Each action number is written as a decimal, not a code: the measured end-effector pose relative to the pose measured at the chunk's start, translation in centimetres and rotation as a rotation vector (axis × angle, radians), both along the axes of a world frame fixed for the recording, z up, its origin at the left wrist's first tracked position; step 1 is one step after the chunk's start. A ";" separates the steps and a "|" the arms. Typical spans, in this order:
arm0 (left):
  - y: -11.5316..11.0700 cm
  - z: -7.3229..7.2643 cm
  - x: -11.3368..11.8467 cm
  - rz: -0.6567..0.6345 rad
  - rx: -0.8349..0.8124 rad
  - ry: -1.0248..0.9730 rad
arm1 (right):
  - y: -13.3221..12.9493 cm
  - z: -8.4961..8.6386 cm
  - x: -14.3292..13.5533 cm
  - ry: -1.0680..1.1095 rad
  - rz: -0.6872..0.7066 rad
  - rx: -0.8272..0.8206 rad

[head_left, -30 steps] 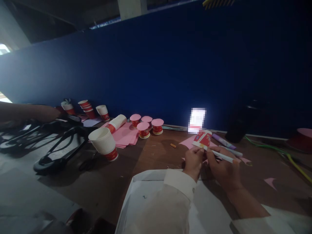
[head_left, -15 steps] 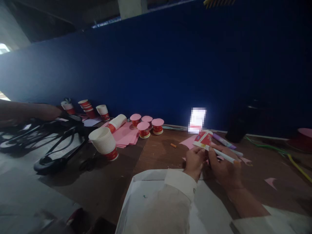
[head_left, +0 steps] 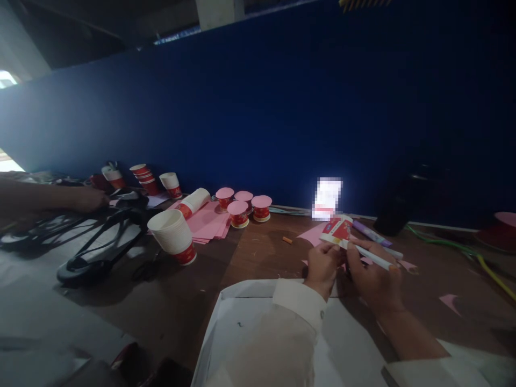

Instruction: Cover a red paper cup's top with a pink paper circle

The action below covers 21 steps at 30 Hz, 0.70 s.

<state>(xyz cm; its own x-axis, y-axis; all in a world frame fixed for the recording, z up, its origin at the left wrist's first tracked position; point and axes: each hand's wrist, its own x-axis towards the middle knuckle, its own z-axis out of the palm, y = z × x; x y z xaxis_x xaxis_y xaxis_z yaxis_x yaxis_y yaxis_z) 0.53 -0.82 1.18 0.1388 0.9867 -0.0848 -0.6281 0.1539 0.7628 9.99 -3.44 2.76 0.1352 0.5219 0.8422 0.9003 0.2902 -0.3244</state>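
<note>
My left hand (head_left: 323, 264) is closed on the rim of a red-and-white paper cup (head_left: 337, 228), which is tipped over with its base pointing away from me. In my right hand (head_left: 377, 279) is a white marker (head_left: 374, 255), its tip end close to the cup's rim. Pink paper scraps (head_left: 312, 235) lie under and around the cup. Behind my right hand rests a purple glue stick or marker (head_left: 371, 233); I cannot tell which. A small orange cap (head_left: 287, 240) lies to the left of my hands.
Several red cups with pink paper discs (head_left: 262, 207) stand left of centre, beside pink sheets (head_left: 207, 223). A stack of paper cups (head_left: 173, 236) and black headgear-like straps (head_left: 86, 263) are farther left. Another person's arm (head_left: 48, 196) reaches in. A bright, blurred screen (head_left: 327, 198) leans at the back.
The other person's hand at the left has shifted slightly. My hands, the cup and the marker stay nearly in place, with the marker tilting a little.
</note>
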 end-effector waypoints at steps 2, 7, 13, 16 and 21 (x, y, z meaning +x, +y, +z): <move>-0.1 0.2 -0.1 0.000 -0.017 0.001 | 0.0 0.0 0.0 -0.002 0.004 -0.002; -0.4 1.3 -0.5 -0.002 -0.028 0.010 | 0.0 -0.2 0.1 0.016 0.023 -0.003; -0.3 1.2 -0.7 0.010 0.029 0.031 | 0.0 -0.3 0.2 0.004 0.061 0.002; -0.2 0.8 -0.7 0.011 0.048 0.041 | -0.2 -0.2 0.0 0.032 0.068 -0.029; -0.3 0.9 -0.6 0.008 0.039 0.052 | -0.3 0.1 -0.2 0.044 0.067 -0.031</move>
